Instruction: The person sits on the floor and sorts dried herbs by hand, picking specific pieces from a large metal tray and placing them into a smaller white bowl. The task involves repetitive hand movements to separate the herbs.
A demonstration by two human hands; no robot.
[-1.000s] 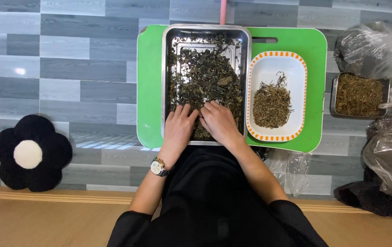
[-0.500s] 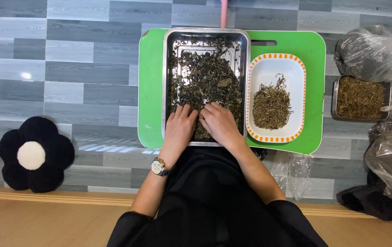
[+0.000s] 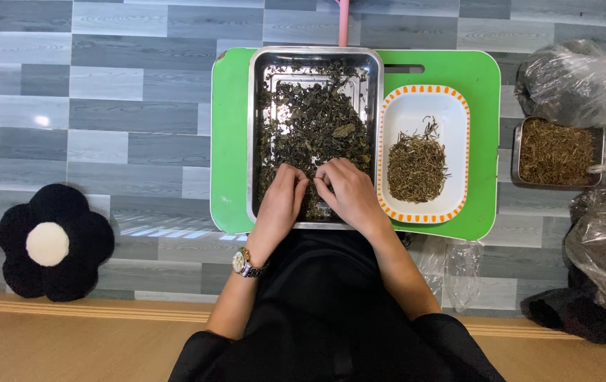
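A steel tray [image 3: 255,127] holds a heap of dark dried leaves [image 3: 317,120] and rests on a green board [image 3: 229,141]. Both of my hands lie at the tray's near end, side by side. My left hand [image 3: 280,198], with a wristwatch [image 3: 244,263] on its wrist, and my right hand [image 3: 344,191] have fingertips meeting in the leaves, pinching at small bits. To the right on the same board stands a white oval dish with an orange rim [image 3: 458,141], holding a pile of thin brownish stems [image 3: 416,166].
A small steel tray of brown stems [image 3: 556,152] sits on the floor at the right among crumpled clear plastic bags [image 3: 600,233]. A black flower-shaped cushion with a white centre [image 3: 48,244] lies at the left. A pink rod [image 3: 343,21] rises behind the board.
My hands stay at the near end of the tray; the fingertips have drawn closer together in the leaves. The view has shifted slightly.
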